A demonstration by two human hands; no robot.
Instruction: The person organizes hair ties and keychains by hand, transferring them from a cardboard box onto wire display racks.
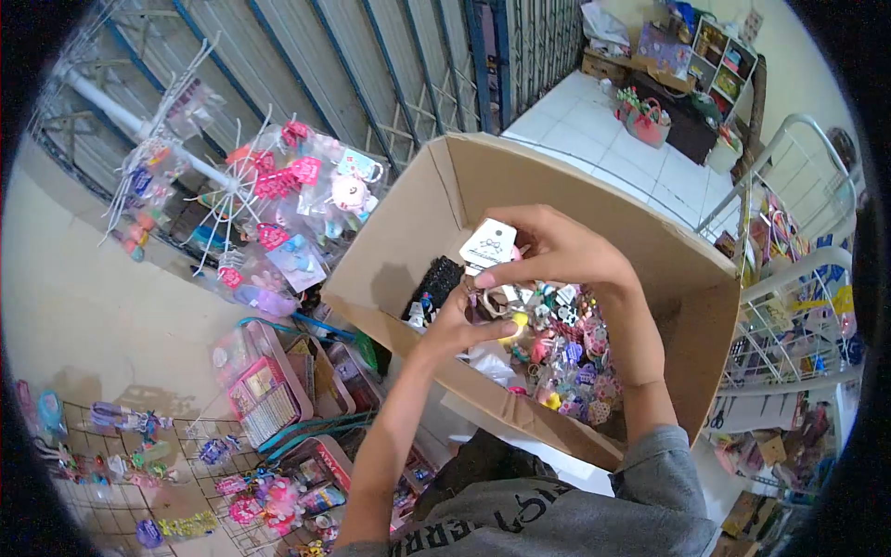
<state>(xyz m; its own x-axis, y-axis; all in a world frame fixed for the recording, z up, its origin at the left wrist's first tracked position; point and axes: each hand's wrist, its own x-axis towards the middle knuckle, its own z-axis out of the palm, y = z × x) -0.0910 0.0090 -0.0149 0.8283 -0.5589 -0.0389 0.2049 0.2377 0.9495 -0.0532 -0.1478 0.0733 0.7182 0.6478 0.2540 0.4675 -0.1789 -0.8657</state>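
Note:
My right hand [568, 249] reaches over a large cardboard box [351, 265], its fingers and thumb closed on a small white card [489, 243] printed with a bow. Just below it, my left hand [457, 323] has its fingers curled at the lower end of the card, by a metal key ring [495, 299]. A yellow charm [516, 325] shows beside the left thumb. Under both hands, the box holds a pile of colourful small charms and trinkets [575, 357], many in clear wrap. A black sparkly item [436, 286] lies at the box's left inner side.
Left of the box stands a white display rack [223, 176] hung with packaged accessories. Pink plastic bins [269, 390] sit below it, near a wire grid [148, 483] with hair accessories. A metal rack [789, 278] stands at right. Behind is a folding gate [371, 74].

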